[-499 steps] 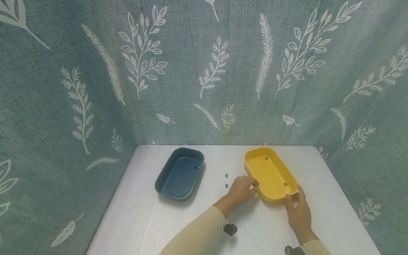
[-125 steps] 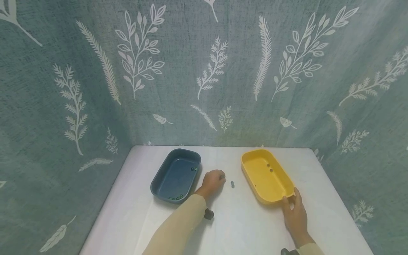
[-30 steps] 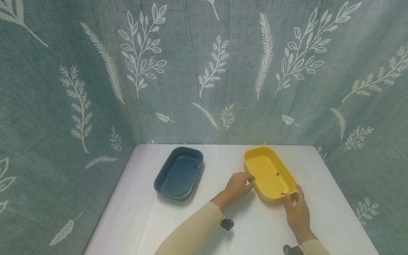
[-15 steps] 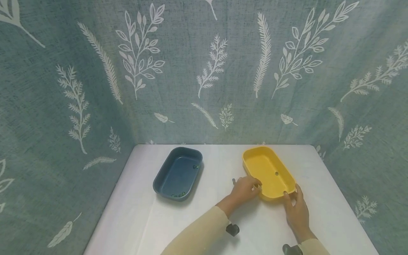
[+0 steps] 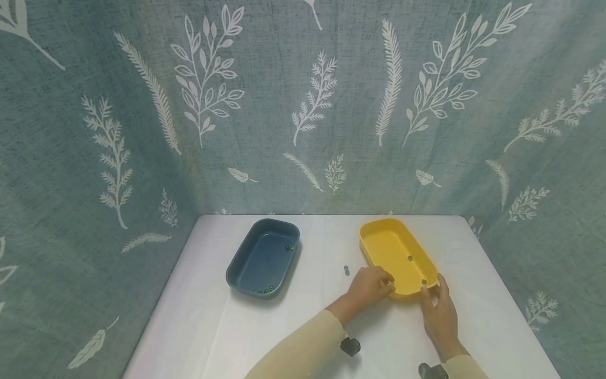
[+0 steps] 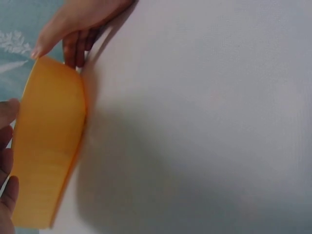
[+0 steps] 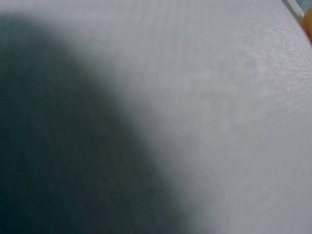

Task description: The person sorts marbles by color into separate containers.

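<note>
A yellow tray [image 5: 379, 252] stands on the white table at the right. My right hand [image 5: 440, 313] grips its front-right corner, thumb at the rim and fingers against the outside. My left hand [image 5: 370, 286] is at the tray's front-left rim, fingers curled and fingertips close together; whether a bead is between them is too small to tell. The left wrist view has the curled left fingers [image 6: 9, 192] beside the tray's wall. Two small round greyish beads, one farther back [image 5: 410, 258] and a nearer bead [image 5: 423, 282], lie inside the tray.
A dark blue tray [image 5: 236, 263] stands at the left with several small green beads [image 5: 271, 288] in it. Two greyish beads [image 5: 346, 270] touch on the table between the trays. A patterned cloth [image 5: 265, 105] rises behind. The right wrist view is mostly blurred tabletop.
In the last second my left hand has moved along the yellow tray's rim, nearer and to the right, uncovering the two table beads. The tray's nearer bead has shifted slightly. The right hand keeps its grip.
</note>
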`<state>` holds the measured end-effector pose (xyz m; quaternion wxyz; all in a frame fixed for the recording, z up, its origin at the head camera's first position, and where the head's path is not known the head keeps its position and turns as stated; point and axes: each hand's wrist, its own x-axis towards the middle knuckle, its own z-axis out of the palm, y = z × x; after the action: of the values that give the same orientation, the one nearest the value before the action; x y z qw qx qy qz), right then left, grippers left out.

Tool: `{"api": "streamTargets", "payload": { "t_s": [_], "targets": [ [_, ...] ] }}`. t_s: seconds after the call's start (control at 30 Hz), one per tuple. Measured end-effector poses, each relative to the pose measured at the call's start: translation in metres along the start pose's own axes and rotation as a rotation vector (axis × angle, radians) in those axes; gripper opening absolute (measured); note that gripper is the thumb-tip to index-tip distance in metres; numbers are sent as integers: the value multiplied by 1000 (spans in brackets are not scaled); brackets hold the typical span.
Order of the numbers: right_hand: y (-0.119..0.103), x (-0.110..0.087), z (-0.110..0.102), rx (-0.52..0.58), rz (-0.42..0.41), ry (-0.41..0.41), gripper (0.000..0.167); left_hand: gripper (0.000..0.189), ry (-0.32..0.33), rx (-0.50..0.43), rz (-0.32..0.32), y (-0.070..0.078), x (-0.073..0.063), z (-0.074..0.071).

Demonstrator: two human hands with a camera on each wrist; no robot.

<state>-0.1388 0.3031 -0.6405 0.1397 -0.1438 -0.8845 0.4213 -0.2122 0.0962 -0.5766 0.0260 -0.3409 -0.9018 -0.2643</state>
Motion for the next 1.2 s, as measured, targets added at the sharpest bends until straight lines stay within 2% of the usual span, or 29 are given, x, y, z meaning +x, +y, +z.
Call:
{"api": "streamTargets", "payload": {
  "t_s": [0.37,0.63,0.87,1.07,1.2],
  "targets": [
    [-1,0,0,-13,7,-9,70,17,11,78,58,0,-2,4],
    [-1,1,2,-18,21,-8,70,17,13,73,74,0,-3,3],
    [-1,0,2,-28,34,-11,71,17,0,8,30,-1,-5,-4],
    [-1,0,2,-30,44,-22,72,18,3,-37,2,-12,-6,-5],
    [0,1,2,-26,45,-22,72,17,9,-33,-11,-18,-8,-10]
  ]
}}
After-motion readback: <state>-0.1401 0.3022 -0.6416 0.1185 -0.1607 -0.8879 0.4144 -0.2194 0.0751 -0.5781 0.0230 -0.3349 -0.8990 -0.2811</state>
